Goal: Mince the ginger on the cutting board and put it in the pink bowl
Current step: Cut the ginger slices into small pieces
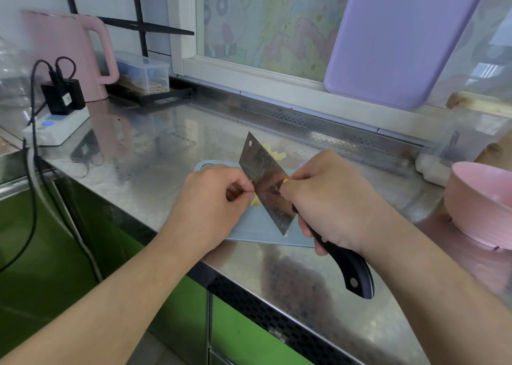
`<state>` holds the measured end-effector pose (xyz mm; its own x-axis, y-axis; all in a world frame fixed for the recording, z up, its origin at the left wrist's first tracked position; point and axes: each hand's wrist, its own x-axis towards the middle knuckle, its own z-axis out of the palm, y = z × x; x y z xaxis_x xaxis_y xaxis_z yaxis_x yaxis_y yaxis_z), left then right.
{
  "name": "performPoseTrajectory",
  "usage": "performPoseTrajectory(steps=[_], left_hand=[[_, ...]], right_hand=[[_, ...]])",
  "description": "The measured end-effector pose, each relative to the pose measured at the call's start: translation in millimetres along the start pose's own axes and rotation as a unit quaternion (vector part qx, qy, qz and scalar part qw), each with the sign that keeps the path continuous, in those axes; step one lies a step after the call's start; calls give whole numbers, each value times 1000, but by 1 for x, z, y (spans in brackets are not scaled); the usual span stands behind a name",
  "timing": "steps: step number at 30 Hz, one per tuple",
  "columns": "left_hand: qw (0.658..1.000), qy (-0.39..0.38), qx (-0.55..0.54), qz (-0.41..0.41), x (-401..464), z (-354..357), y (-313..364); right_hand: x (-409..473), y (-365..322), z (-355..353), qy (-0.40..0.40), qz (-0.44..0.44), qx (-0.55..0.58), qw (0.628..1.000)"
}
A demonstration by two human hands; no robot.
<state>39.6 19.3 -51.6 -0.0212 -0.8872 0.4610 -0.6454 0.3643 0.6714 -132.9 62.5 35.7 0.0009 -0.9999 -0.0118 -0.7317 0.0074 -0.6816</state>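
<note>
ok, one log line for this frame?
stage: mincing | right hand: grips black-handled steel cleaver | left hand: pinches yellow ginger | pale blue cutting board | pink bowl: right

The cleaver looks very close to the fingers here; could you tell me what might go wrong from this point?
1. The left hand pinches ginger right against the cleaver blade, so a slip could cut a fingertip.
2. The cutting board lies near the counter front edge; chopping may nudge it off.
3. The pink bowl stands apart at the right, so minced bits may spill in transfer.
</note>
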Motion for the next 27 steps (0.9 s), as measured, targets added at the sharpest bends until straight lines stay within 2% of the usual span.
performPoseTrajectory(steps=[18,23,27], left_hand=[[1000,4,6,12,0,2,-2],[1000,0,7,3,0,1,-1],[1000,-9,-5,-6,-1,1,2]], right_hand=[[-1,2,8,0,-1,-86,996],[0,-1,7,-18,16,-72,997],[2,0,8,-3,-28,-90,996]])
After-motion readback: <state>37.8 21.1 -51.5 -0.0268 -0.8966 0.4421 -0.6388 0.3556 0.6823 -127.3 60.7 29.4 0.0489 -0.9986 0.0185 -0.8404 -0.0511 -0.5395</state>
